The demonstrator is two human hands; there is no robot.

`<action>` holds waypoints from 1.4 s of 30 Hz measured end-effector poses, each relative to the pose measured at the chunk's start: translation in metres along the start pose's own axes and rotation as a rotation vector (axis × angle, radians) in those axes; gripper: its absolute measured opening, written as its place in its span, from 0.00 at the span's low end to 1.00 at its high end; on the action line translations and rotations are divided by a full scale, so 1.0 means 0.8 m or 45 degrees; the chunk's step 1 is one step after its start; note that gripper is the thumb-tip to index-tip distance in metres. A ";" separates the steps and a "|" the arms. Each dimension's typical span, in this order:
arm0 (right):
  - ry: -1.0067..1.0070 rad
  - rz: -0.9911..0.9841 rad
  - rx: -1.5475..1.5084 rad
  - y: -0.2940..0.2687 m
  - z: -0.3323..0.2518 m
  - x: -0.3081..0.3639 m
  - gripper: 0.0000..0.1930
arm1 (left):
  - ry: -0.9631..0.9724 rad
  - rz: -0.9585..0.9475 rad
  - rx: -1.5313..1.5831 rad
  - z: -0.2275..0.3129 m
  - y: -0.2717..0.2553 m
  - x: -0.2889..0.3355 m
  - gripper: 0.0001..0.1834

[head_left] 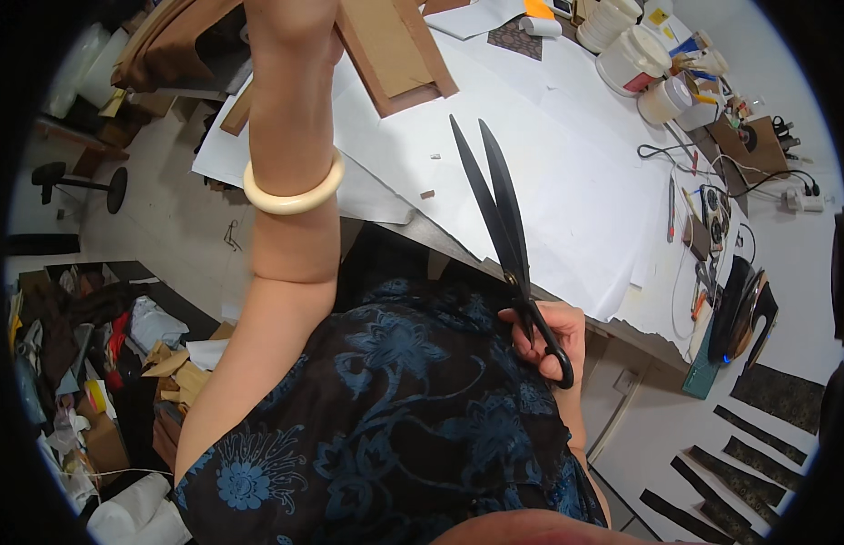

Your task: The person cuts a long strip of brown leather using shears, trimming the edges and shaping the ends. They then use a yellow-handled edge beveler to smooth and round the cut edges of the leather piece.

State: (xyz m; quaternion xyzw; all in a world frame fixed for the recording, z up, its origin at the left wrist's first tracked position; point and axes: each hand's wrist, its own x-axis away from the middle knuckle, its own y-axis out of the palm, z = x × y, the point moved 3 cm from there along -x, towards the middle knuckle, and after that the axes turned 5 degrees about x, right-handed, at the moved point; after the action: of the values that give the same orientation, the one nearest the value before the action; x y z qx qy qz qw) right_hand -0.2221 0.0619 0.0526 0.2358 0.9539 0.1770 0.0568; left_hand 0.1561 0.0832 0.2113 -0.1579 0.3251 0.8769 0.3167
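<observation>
My right hand (pixel 553 338), at the table's front edge, is closed round the handles of large black scissors (pixel 505 204). Their blades point away from me over the white paper (pixel 567 173), with a narrow gap between the tips. My left arm reaches far forward, a cream bangle (pixel 295 202) round it. Only the base of my left hand (pixel 293 20) shows at the upper edge, its fingers out of the picture. Nearest to it is a brown cardboard tray-like piece (pixel 385 95) with raised edges. Two small scraps, one of them brown (pixel 428 194), lie on the paper.
White tubs (pixel 632 60) and brushes stand at the back right. Cables, a red pen-like tool (pixel 671 209) and smaller tools lie along the right side. Dark patterned strips (pixel 712 495) are at the lower right. Piled fabric and scraps (pixel 95 363) fill the left.
</observation>
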 end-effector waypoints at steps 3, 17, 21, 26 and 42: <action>-0.062 -0.050 0.002 0.003 0.003 -0.008 0.40 | 0.005 0.111 0.002 -0.001 -0.002 -0.005 0.40; 0.040 0.007 -0.058 0.000 0.007 -0.015 0.39 | -0.311 0.300 0.298 -0.044 0.012 0.003 0.38; 0.029 -0.037 -0.028 0.002 0.005 -0.017 0.39 | -0.201 0.226 0.281 -0.033 0.028 0.020 0.39; 0.015 -0.036 -0.019 0.006 0.003 -0.018 0.39 | -0.455 0.017 0.647 -0.077 -0.020 -0.019 0.38; -0.025 -0.066 -0.013 0.005 0.003 -0.017 0.37 | -0.318 0.237 0.254 -0.045 0.021 0.011 0.37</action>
State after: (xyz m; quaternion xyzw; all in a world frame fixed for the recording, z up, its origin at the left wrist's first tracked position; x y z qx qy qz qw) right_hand -0.2079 0.0593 0.0520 0.2124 0.9581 0.1780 0.0721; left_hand 0.1409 0.0530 0.1887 0.0151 0.3819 0.8786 0.2863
